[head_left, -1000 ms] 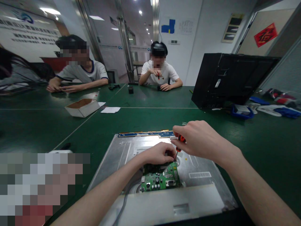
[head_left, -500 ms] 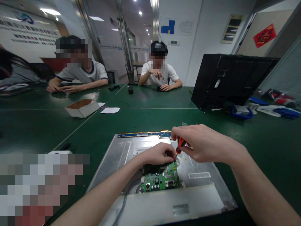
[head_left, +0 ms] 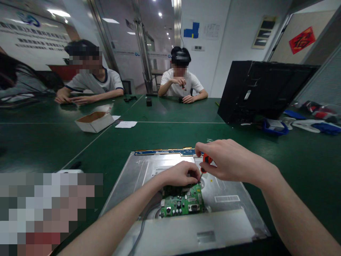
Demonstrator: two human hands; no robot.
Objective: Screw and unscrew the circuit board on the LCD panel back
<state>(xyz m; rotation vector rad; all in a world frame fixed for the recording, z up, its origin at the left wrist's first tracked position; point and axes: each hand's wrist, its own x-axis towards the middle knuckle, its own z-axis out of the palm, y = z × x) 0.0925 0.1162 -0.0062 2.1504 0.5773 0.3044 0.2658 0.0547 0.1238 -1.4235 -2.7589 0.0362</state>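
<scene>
My right hand [head_left: 226, 160] is closed around the red-and-black handle of a screwdriver [head_left: 206, 160]. Its shaft slants down to the upper right corner of a green circuit board [head_left: 182, 204]. Close to the screwdriver's tip, the fingers of my left hand [head_left: 182, 173] are curled together in a pinch; what is between them, if anything, is too small to see. The board lies on the metal back of a flat display panel [head_left: 226, 209], and my left hand covers part of its upper edge. A blue circuit strip [head_left: 160, 153] runs along the panel's far edge.
A grey cable [head_left: 141, 231] passes left of the board. Farther off are a white open box [head_left: 94, 124], a paper sheet [head_left: 126, 124], a black monitor casing [head_left: 261, 92] and a blue tray [head_left: 275, 128]. Two people sit across the green table [head_left: 165, 133].
My right fingers have shifted on the screwdriver and its handle has turned and tilted slightly. My left hand stays at the board's corner. The whole view has drifted a little.
</scene>
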